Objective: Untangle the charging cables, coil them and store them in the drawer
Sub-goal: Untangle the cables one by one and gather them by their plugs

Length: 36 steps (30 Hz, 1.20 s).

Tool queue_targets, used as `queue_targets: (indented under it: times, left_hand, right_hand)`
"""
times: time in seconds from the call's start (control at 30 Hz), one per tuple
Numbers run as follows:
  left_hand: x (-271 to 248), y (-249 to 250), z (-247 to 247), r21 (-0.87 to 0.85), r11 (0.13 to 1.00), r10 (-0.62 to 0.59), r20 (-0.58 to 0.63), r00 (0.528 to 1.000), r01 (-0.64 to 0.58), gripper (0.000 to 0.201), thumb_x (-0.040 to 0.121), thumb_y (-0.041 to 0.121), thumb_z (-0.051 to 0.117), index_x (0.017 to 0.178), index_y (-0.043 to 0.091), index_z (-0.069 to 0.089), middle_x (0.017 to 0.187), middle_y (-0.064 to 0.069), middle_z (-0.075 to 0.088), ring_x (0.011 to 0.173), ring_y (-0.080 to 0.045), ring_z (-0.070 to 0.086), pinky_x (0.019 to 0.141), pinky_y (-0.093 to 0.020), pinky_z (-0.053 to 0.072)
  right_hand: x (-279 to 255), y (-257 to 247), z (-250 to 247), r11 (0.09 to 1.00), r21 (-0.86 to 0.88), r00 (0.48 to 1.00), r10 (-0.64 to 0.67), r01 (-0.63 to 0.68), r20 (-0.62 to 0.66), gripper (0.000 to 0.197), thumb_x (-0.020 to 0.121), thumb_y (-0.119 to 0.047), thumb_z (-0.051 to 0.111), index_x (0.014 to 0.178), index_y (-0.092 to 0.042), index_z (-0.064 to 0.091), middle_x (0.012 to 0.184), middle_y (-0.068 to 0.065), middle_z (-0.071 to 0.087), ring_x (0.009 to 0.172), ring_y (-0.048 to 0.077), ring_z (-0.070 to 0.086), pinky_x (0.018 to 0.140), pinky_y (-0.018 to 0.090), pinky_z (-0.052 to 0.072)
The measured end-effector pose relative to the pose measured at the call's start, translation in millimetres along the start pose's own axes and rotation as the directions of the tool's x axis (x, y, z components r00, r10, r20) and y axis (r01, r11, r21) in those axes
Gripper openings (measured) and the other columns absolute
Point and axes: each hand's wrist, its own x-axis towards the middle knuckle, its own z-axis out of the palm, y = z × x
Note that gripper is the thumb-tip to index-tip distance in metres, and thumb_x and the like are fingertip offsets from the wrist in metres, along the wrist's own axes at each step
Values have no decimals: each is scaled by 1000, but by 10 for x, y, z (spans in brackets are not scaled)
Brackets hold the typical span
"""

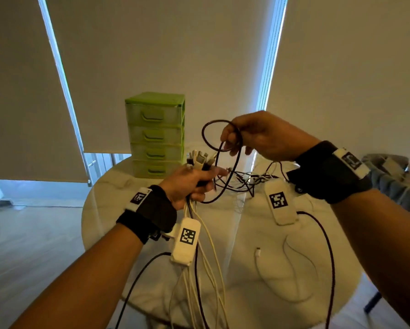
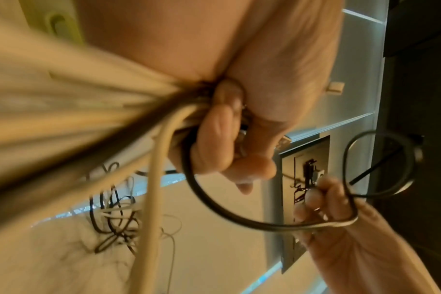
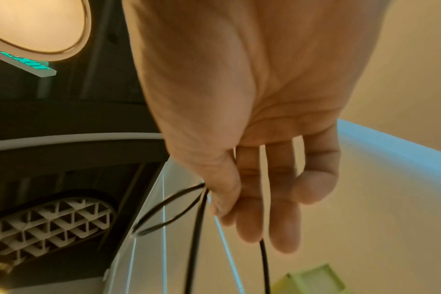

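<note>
The left hand (image 1: 189, 184) is closed tight around a bunch of cables (image 1: 199, 245), with their plugs (image 1: 200, 159) sticking up out of the fist and the long white and dark strands hanging down over the edge of the round table (image 1: 282, 269). The right hand (image 1: 261, 136) is raised higher and pinches a black cable (image 1: 232, 172) between thumb and fingers, where one small loop (image 1: 213, 134) is already formed above the table. This black cable runs down from the loop, curves under the left hand and goes up into that fist. I think the step now is to coil this one cable while the other hand keeps the rest together. To do it well, the right hand should lay each new turn beside the first one, the same width, and let the cable slide slowly out — not pull hard, because a knot of thin cables (image 1: 244, 184) lies on the table just behind and could be dragged along. The green drawer unit (image 1: 155, 134) stands at the far side of the table, all its drawers closed — so one hand must become free before storing. One white cable (image 1: 287, 281) lies apart on the table near the right arm.
</note>
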Motion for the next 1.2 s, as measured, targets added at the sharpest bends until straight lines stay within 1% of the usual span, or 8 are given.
queue_targets:
  times: [0.2,0.37,0.47,0.63,0.77,0.97,1.1,1.2]
  left_hand:
    - [-139,11,394,-7,997,80,35,996,-80,29,100,25,47,121,12,62,54,4,43,39,-3,34,37,-15,21]
    - [-301,-10,1046,17,990,133,264,955,-142,26,98,26,45,110,13,65,52,4,41,40,-3,32,39,-16,25]
    - [-310,-99,1433,55,987,122,381,916,-154,29,95,30,47,106,10,65,52,4,41,43,-5,32,44,-21,24]
    - [-282,-424,1967,120,984,59,466,883,-129,30,102,26,41,100,8,65,56,2,40,45,-4,36,46,-19,34]
    - [-300,-685,2298,179,975,24,505,863,-132,33,102,27,42,89,8,65,58,1,50,52,-8,47,59,-25,46]
    - [-337,-853,2667,196,970,19,522,853,-142,35,102,32,39,89,7,61,70,-5,60,69,-15,60,67,-28,52]
    - [-409,-907,2860,-1,1000,-16,501,865,19,40,102,34,38,80,8,59,59,-2,55,63,-17,58,70,-33,52]
    - [-457,-926,2917,-93,989,-50,530,846,117,43,102,38,34,78,10,55,48,2,44,53,-13,51,60,-27,50]
  right_hand:
    - [-898,84,-372,988,-79,970,111,-131,-218,12,90,-26,60,95,-22,70,80,-3,71,74,9,67,62,16,51]
    - [-2024,303,-521,956,-88,918,238,-278,-316,6,80,-39,69,84,-36,72,73,0,72,69,12,65,73,30,52]
    - [-2573,609,-506,912,-51,874,372,-407,-313,43,61,-81,62,79,-44,73,74,2,70,74,13,65,77,35,50]
    - [-3207,1219,-108,728,-63,727,668,-683,-157,21,91,-21,63,111,-20,70,77,-6,70,72,4,66,70,24,53]
    - [-3479,1352,152,589,-129,594,805,-798,-1,44,93,-20,62,135,-29,50,89,-12,65,74,11,66,78,37,58]
    - [-3372,942,375,697,167,716,679,-698,160,52,71,-49,73,116,-53,47,108,-13,55,86,12,63,77,26,51]
    - [-3194,805,832,760,245,797,549,-602,253,34,79,-53,64,102,-28,65,94,-13,64,81,0,60,80,20,49]
    - [-3153,924,1084,701,331,772,532,-632,347,37,97,-40,49,71,-15,59,55,-16,57,49,-1,47,54,12,39]
